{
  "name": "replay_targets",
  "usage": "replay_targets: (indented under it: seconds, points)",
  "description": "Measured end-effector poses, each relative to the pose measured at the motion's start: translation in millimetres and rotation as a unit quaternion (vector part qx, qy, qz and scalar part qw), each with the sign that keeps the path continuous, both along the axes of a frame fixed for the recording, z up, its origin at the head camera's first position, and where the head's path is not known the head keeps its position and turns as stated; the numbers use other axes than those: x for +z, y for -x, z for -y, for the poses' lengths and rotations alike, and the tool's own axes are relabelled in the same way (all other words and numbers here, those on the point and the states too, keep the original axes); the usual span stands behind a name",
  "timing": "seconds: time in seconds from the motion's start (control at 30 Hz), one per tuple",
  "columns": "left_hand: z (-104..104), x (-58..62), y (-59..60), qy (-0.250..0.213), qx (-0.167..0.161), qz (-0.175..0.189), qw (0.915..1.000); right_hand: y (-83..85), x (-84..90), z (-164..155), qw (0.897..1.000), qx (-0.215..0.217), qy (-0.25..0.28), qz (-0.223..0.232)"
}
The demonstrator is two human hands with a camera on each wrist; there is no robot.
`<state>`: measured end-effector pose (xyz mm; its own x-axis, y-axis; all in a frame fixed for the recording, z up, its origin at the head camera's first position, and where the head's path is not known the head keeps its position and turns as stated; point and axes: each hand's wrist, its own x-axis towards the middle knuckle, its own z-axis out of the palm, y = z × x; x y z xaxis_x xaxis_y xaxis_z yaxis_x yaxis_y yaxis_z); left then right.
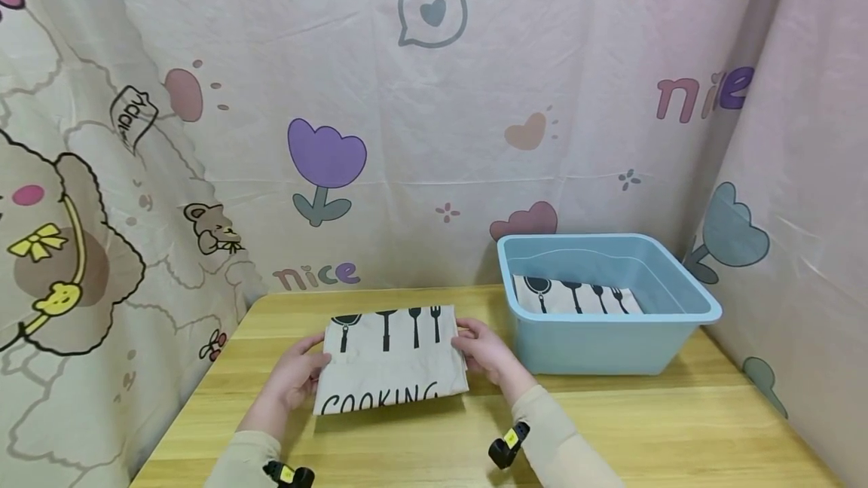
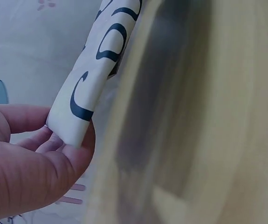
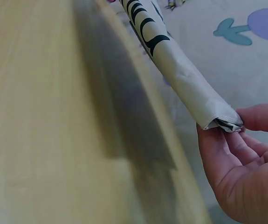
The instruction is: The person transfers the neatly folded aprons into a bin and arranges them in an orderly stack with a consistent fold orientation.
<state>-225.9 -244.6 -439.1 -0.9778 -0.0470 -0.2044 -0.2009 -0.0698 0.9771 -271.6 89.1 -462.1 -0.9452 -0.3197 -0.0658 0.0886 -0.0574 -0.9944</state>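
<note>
A folded white cloth (image 1: 389, 360) printed with black utensils and the word COOKING is held just above the wooden table (image 1: 644, 428), casting a shadow on it. My left hand (image 1: 313, 364) grips its left edge and my right hand (image 1: 469, 345) grips its right edge. In the left wrist view the left hand (image 2: 64, 135) has fingers under the cloth (image 2: 92, 79) and the thumb at its far side. The right wrist view shows the right hand (image 3: 227, 133) holding the corner of the cloth (image 3: 180, 65) the same way.
A light blue plastic tub (image 1: 597, 349) stands on the table to the right, close to my right hand, with another folded utensil-print cloth (image 1: 576, 297) lying inside. Patterned fabric backdrops (image 1: 434, 119) close in the table at the back and both sides.
</note>
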Motion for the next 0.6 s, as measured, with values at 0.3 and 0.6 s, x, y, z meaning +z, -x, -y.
replay_targets:
  seconds: [0.3, 0.6]
  points:
    - [0, 31.8, -8.5, 0.021, -0.009, -0.03, 0.9993, -3.5, 40.3, 0, 0.999, -0.028, -0.023, -0.034]
    - [-2, 58.7, -13.4, 0.011, -0.01, -0.07, 0.9974, -8.9, 76.4, -3, 0.994, -0.034, -0.053, -0.093]
